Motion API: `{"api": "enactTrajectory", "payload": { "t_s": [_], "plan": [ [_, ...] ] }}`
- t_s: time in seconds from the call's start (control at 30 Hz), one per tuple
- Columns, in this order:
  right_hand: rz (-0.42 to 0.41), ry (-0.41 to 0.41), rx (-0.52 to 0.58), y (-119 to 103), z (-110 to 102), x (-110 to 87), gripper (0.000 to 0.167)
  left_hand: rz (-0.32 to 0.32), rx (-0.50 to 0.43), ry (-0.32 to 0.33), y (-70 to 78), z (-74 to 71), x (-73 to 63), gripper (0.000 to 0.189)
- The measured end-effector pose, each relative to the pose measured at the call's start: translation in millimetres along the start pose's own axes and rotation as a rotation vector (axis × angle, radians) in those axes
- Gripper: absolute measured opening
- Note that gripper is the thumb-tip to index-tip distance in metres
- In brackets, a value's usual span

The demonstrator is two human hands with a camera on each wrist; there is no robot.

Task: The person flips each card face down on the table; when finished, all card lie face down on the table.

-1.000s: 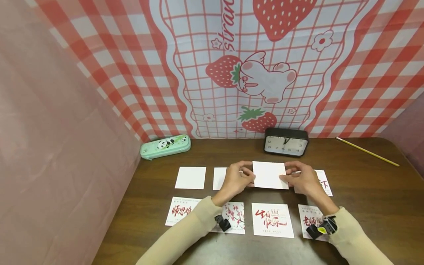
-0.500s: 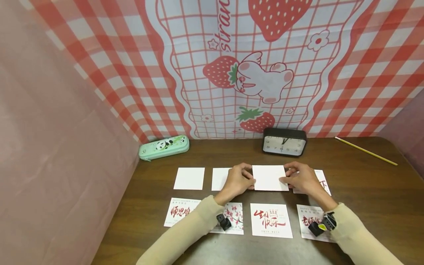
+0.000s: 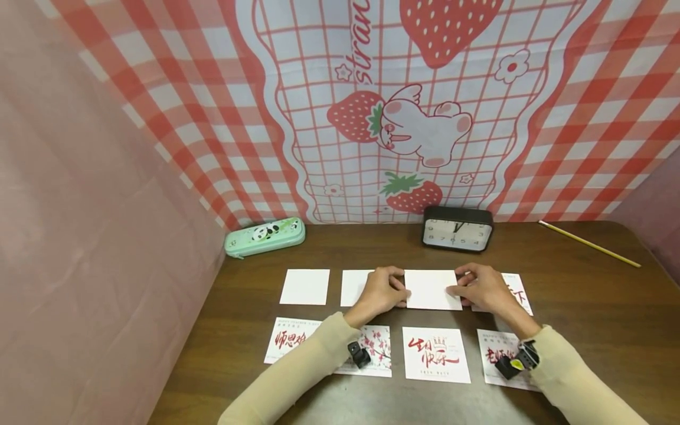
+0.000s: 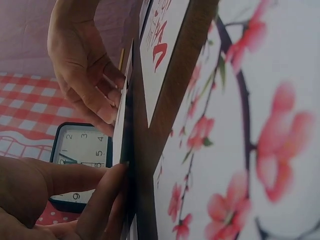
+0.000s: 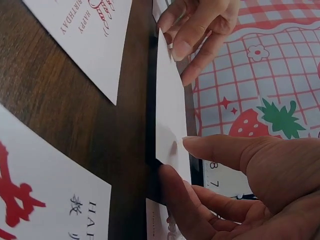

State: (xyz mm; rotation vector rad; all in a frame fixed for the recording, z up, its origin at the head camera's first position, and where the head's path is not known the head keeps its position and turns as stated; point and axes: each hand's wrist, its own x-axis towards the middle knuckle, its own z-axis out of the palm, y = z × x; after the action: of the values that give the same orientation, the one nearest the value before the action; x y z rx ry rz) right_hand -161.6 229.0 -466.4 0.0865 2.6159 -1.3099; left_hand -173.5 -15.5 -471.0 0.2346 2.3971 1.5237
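Note:
A blank white card (image 3: 431, 290) is held between both hands in the head view, in line with the back row of cards. My left hand (image 3: 380, 290) pinches its left edge, and my right hand (image 3: 484, 289) pinches the right one. In the right wrist view the card (image 5: 169, 105) is seen nearly edge-on, just above the table, with the right thumb (image 5: 215, 150) over its face. A dark gap shows under the card (image 4: 120, 131) in the left wrist view. The right hand partly covers a printed card (image 3: 517, 292) beside it.
Two blank cards, one at far left (image 3: 304, 287) and one partly hidden (image 3: 353, 287), share the back row. Nearer are several printed cards, including a red-lettered one (image 3: 437, 355) and a blossom one (image 3: 378, 351). Behind stand a clock (image 3: 457, 230), pencil case (image 3: 265, 237) and pencil (image 3: 589, 244).
Both hands have brought the blank card slightly down and nearer to me, level with the back row. Their hold on its side edges is the same. The other cards have stayed put.

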Motion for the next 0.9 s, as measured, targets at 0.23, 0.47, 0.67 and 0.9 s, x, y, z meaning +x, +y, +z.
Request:
{"api": "enactTrajectory", "payload": {
  "t_s": [0.23, 0.47, 0.67, 0.9],
  "plan": [
    [-0.006, -0.013, -0.044, -4.4, -0.9, 2.2, 0.050, -0.017, 0.015, -0.034, 1.5, -2.4, -1.3, 0.055],
    [-0.046, -0.017, -0.068, -3.4, -1.8, 5.1, 0.049, -0.007, 0.012, -0.036, 1.5, -3.1, -1.5, 0.053],
    [-0.049, 0.001, -0.060, -2.6, -1.9, 4.8, 0.046, -0.006, 0.017, -0.031, 3.3, -1.8, -1.1, 0.050],
    [0.004, -0.020, -0.006, -2.5, -0.1, 1.3, 0.047, 0.004, 0.029, -0.027, 2.1, -1.1, -0.3, 0.049]
  ]
}}
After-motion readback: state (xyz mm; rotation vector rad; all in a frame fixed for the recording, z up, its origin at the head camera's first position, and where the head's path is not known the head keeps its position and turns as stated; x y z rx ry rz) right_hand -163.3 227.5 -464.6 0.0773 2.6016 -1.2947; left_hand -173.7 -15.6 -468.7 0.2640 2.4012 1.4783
